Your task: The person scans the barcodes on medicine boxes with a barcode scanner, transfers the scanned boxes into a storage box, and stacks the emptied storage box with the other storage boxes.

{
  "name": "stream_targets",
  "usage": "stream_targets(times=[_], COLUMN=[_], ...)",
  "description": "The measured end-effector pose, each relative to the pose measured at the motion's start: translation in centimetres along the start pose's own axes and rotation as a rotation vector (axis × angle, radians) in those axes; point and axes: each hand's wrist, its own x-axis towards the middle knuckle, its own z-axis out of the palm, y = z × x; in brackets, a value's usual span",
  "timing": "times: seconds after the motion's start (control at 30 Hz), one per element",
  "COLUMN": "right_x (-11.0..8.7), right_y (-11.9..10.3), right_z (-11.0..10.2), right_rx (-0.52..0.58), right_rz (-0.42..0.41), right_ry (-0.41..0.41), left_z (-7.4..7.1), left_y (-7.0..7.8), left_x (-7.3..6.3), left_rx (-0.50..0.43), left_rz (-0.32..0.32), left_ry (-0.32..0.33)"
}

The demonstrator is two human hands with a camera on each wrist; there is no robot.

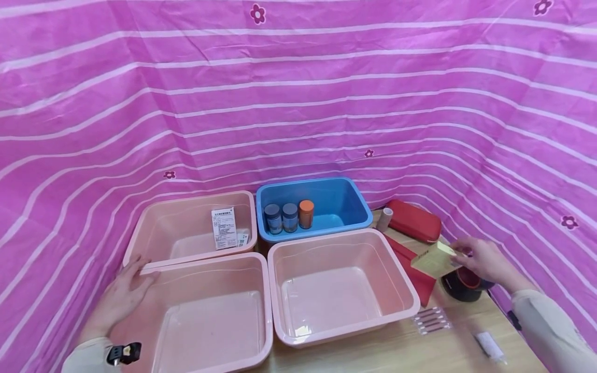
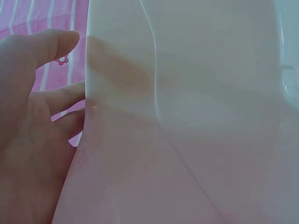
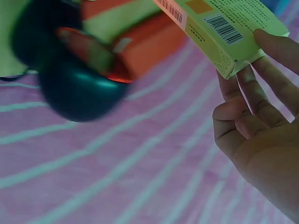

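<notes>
My right hand (image 1: pixel 485 261) pinches a small yellow box (image 1: pixel 434 259) by one end, with thumb and fingertips. The right wrist view shows a barcode and printed text on the box (image 3: pixel 229 32). It is held above a dark rounded object (image 1: pixel 459 290) with an orange inner edge and a red flat pouch (image 1: pixel 410 267). At the left, my left hand (image 1: pixel 122 295) rests at the rim of the front left pink bin (image 1: pixel 269 311), its fingers loosely extended. In the left wrist view some of its fingertips are hidden behind the bin wall.
A white printed box (image 1: pixel 225 228) stands in the back left pink bin (image 1: pixel 186 199). The blue bin (image 1: pixel 361 202) holds several bottles. Beside the front right pink bin (image 1: pixel 326 295) lie a red case (image 1: pixel 414 220), a beige roll (image 1: pixel 384 219), packaged swabs (image 1: pixel 431 320) and a white packet (image 1: pixel 489 346).
</notes>
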Motion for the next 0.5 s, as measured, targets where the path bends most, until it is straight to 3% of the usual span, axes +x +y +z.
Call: stream_targets(times=[0.2,0.5], right_x=[-1.2,-1.7], right_y=[1.8,2.4], right_z=[1.6,2.2], right_rx=[0.012,0.027], right_rz=[0.039,0.045], right_ry=[-0.043,-0.031], left_z=[-0.2,-0.2], left_y=[0.1,0.2], left_x=[0.0,-0.1], left_rx=[-0.006,-0.009], left_rz=[-0.006,-0.009], left_ry=[-0.005,-0.002])
